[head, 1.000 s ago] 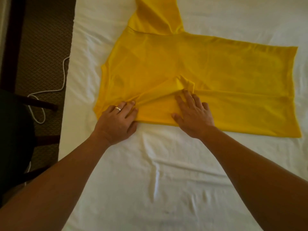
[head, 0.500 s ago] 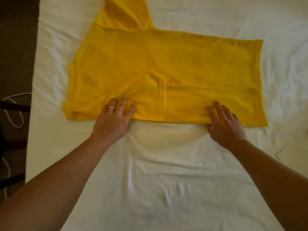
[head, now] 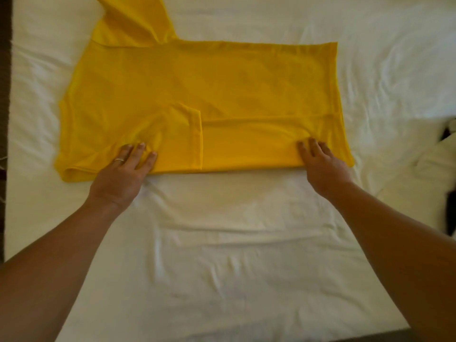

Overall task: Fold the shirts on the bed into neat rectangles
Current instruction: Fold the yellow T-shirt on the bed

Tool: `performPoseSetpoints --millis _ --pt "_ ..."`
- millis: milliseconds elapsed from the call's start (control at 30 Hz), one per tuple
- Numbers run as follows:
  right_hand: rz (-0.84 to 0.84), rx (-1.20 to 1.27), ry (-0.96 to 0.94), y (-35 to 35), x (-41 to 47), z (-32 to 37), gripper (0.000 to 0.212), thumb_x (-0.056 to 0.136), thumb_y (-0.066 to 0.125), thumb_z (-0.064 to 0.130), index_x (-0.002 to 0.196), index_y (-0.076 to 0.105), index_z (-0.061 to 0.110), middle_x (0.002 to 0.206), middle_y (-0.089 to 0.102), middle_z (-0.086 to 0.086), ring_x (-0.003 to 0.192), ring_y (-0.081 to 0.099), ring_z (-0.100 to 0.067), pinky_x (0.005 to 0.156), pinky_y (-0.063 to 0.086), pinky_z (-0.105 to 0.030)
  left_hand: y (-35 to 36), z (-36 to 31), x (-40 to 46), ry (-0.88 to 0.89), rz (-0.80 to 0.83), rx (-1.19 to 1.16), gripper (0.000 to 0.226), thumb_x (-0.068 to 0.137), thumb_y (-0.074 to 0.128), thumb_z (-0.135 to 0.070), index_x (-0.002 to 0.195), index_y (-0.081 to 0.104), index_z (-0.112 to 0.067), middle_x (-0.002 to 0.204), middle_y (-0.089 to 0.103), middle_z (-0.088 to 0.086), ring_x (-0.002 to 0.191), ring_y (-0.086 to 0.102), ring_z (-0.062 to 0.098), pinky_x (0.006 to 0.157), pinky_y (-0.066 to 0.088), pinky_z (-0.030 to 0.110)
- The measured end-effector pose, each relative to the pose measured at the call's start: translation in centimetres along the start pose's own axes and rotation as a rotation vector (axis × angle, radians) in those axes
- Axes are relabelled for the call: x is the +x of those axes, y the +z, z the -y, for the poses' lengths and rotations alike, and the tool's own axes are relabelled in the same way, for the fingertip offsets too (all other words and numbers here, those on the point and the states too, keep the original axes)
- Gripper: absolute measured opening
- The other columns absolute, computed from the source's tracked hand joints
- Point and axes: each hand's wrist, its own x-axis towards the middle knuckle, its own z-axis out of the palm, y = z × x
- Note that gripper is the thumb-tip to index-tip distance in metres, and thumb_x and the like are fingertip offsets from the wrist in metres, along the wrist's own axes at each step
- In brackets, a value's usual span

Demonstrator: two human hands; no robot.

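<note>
A yellow shirt lies flat on the white bed sheet, its collar end to the left and its hem to the right. Its near side is folded over, with the near sleeve laid on top. The far sleeve sticks out at the top left. My left hand, wearing a ring, rests with straight fingers on the folded near edge by the shoulder. My right hand presses flat on the same near edge close to the hem corner. Neither hand grips the cloth.
A white pillow or bundle with a dark item lies at the right edge of the bed. The bed's left edge meets dark floor. Wrinkled sheet stretches between the shirt and the bed's near edge.
My right hand has slid right along the folded near edge, from beside the sleeve to near the hem corner. My left hand stayed by the shoulder. The view shifted rightward.
</note>
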Motion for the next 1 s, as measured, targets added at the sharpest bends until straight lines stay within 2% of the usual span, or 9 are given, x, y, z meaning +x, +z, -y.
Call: performPoseSetpoints --millis 133,400,467,500,567,633,700,867,1000 --pt "0.095 -0.027 -0.015 0.8 -3.9 0.0 0.063 0.103 0.029 0.014 0.162 0.008 0.02 0.168 0.01 -0.015 0.151 0.019 -0.042 0.109 0.039 -0.053 -0.7 -2.3 -3.6 0.029 -0.009 -0.017 0.057 0.086 0.033 -0.005 0.133 0.064 -0.003 0.139 0.056 0.031 0.114 0.061 0.057 0.066 0.058 0.062" --pt "0.313 -0.052 -0.03 4.1 -14.4 -0.1 0.067 0.107 0.032 0.018 0.161 -0.007 0.023 0.169 -0.007 -0.01 0.154 0.009 -0.039 0.114 0.037 -0.047 -0.7 -8.9 -13.9 0.124 0.055 -0.047 0.059 0.08 0.034 -0.002 0.134 0.056 -0.008 0.131 0.062 0.03 0.104 0.067 0.053 0.052 0.058 0.051" --pt "0.323 -0.055 -0.03 4.5 -15.1 0.0 0.069 0.107 0.034 0.023 0.161 -0.009 0.023 0.169 -0.009 -0.01 0.154 0.009 -0.039 0.114 0.037 -0.047 -0.5 -9.7 -14.9 0.076 0.131 -0.021 0.058 0.079 0.051 0.005 0.136 0.06 -0.005 0.135 0.059 0.031 0.107 0.065 0.055 0.05 0.058 0.05" --pt "0.328 -0.04 -0.02 4.3 -15.0 0.0 0.07 0.106 0.035 0.025 0.161 -0.007 0.023 0.169 -0.008 -0.01 0.154 0.01 -0.038 0.115 0.036 -0.048 -0.6 -9.9 -14.8 0.049 0.178 -0.01 0.061 0.074 0.064 0.007 0.135 0.062 -0.004 0.137 0.058 0.031 0.108 0.064 0.055 0.052 0.058 0.051" --pt "0.307 -0.007 -0.003 3.6 -14.5 0.2 0.067 0.101 0.039 0.031 0.161 0.009 0.022 0.168 0.007 -0.012 0.15 0.024 -0.038 0.114 0.034 -0.048 -1.2 -10.2 -14.1 0.015 0.236 0.0 0.057 0.075 0.073 -0.014 0.13 0.067 -0.005 0.134 0.059 0.029 0.105 0.064 0.054 0.06 0.057 0.053" --pt "0.254 0.006 0.007 2.4 -13.6 0.4 0.054 0.097 0.04 0.036 0.149 0.036 0.021 0.159 0.033 -0.012 0.137 0.045 -0.037 0.106 0.039 -0.045 -2.1 -10.4 -12.9 0.002 0.225 -0.005 0.05 0.082 0.05 -0.037 0.114 0.073 -0.006 0.116 0.066 0.026 0.091 0.064 0.047 0.067 0.052 0.05" --pt "0.201 0.059 0.042 1.2 -12.4 0.5 0.039 0.097 0.04 0.037 0.129 0.055 0.019 0.14 0.053 -0.011 0.122 0.057 -0.035 0.098 0.041 -0.042 -3.3 -10.6 -11.0 -0.003 0.183 0.0 0.048 0.084 0.038 -0.041 0.089 0.072 -0.007 0.09 0.066 0.021 0.076 0.061 0.04 0.066 0.042 0.046" --pt "0.076 0.172 0.076 -2.1 -6.3 -0.2 0.024 0.096 0.047 0.027 0.11 0.063 0.016 0.12 0.068 -0.014 0.111 0.064 -0.035 0.09 0.045 -0.039 -5.1 -9.5 -3.2 -0.11 0.1 -0.089 0.045 0.088 0.039 -0.042 0.073 0.065 -0.008 0.072 0.063 0.018 0.065 0.063 0.039 0.059 0.045 0.043" --pt "-0.055 0.259 0.065 -4.4 -0.4 -1.1 0.023 0.095 0.051 0.018 0.114 0.062 0.011 0.122 0.063 -0.016 0.112 0.062 -0.04 0.083 0.049 -0.042 -5.9 -7.5 4.2 -0.184 0.095 -0.132 0.026 0.092 0.058 -0.03 0.092 0.069 -0.007 0.093 0.064 0.019 0.085 0.065 0.042 0.066 0.051 0.048"
